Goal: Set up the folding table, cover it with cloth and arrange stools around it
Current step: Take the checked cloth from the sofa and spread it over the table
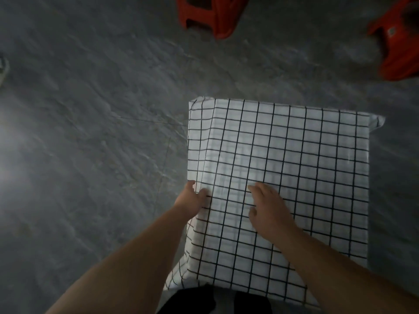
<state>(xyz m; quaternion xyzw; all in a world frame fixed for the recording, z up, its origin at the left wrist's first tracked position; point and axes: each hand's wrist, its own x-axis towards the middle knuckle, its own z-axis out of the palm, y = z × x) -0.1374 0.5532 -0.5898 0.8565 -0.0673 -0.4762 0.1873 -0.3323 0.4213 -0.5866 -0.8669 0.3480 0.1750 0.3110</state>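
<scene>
Item: white cloth with black grid, spread over the whole tabletop and hanging at the left edge and the corners; the table beneath was hidden. Left hand lay at the left edge, its grip pinched on the cloth there, thumb on top. Right hand rested flat on the cloth, fingers apart, holding nothing. Two red stools stood on the grey floor beyond, well apart from the table. View blurred.
</scene>
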